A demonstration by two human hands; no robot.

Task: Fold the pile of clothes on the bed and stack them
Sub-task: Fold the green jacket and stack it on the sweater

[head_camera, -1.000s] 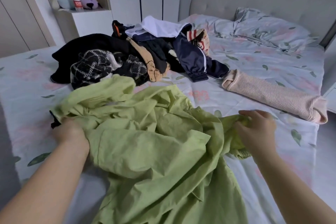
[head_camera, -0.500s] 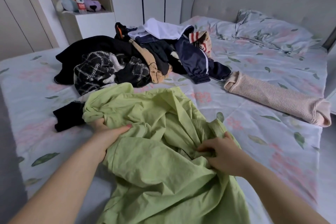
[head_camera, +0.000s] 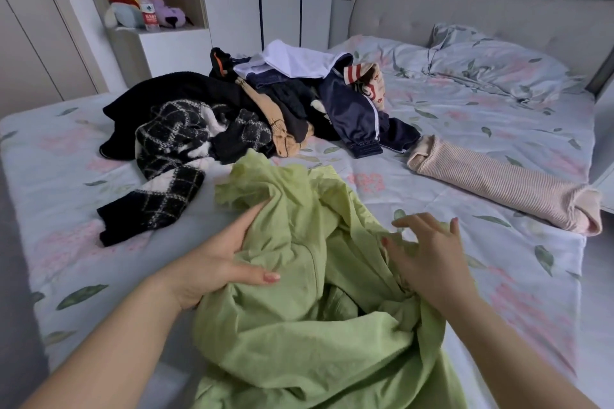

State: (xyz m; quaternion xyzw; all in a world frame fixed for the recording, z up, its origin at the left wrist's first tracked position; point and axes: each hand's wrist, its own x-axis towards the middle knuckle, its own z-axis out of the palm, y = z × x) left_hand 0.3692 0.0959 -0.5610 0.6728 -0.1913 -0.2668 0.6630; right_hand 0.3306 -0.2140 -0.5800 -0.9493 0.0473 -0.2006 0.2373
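Through the head camera I look down across a bed (head_camera: pixel 518 292) with a pale sheet printed with leaves and pink flowers. In the middle and running down to 6 o'clock lies a crumpled light green garment (head_camera: pixel 315 325), unfolded, its lower end going out of view at the bottom edge. The left hand (head_camera: pixel 216 262), coming in from 7 o'clock, has hold of a fold on the garment's left side: the thumb lies across the top of the cloth and the fingers (head_camera: pixel 252 219) stretch nearly straight along the far side of the same fold, so the cloth is caught between them. The right hand (head_camera: pixel 428 259), coming in from 5 o'clock, sits on the garment's right side with its fingers spread and only loosely bent, lifted a little off the cloth; the heel and thumb touch the fabric, and it grips nothing that I can see. At 11 to 12 o'clock, beyond the green garment, is the unfolded pile of clothes (head_camera: pixel 285 100), with a white piece (head_camera: pixel 292 60) on top, a navy jacket (head_camera: pixel 358 116) with a white stripe on its right, and a black checked knit (head_camera: pixel 166 156) trailing off its left side toward 9 o'clock. At 2 to 3 o'clock, well apart from the pile, lies a pink ribbed garment (head_camera: pixel 498 186) folded into a long narrow shape. A pillow (head_camera: pixel 491 63) in the same print rests at 1 o'clock against a grey padded headboard (head_camera: pixel 465 10). At 10 to 11 o'clock a wall niche holds plush toys (head_camera: pixel 126 10) and a plastic bottle (head_camera: pixel 150 10).
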